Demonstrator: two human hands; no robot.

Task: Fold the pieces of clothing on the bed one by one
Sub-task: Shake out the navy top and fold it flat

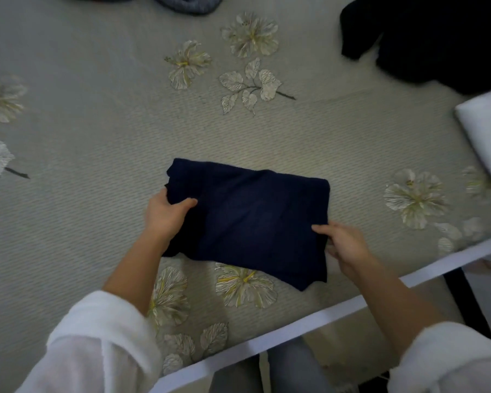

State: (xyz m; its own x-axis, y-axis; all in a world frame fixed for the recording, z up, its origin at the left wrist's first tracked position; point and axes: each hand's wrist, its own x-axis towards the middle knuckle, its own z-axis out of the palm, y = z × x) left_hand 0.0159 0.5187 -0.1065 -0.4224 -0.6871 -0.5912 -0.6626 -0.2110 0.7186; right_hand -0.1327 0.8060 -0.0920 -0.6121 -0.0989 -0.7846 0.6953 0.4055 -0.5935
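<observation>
A dark navy garment (pixel 255 219), folded into a rough rectangle, lies on the bed (pixel 97 137) near its front edge. My left hand (pixel 167 214) grips the garment's left edge, thumb on top and fingers hidden under the cloth. At the garment's right edge my right hand (pixel 343 245) pinches the fabric, thumb lying on top. Both forearms reach in from below, with white sleeves pushed up.
A black garment (pixel 425 38) lies bunched at the back right. Grey-blue clothing (pixel 182 2) shows at the top edge. A white folded item (pixel 488 131) sits at the right. The bed's white border (pixel 295 324) runs diagonally across the bottom, and the cover carries a flower print.
</observation>
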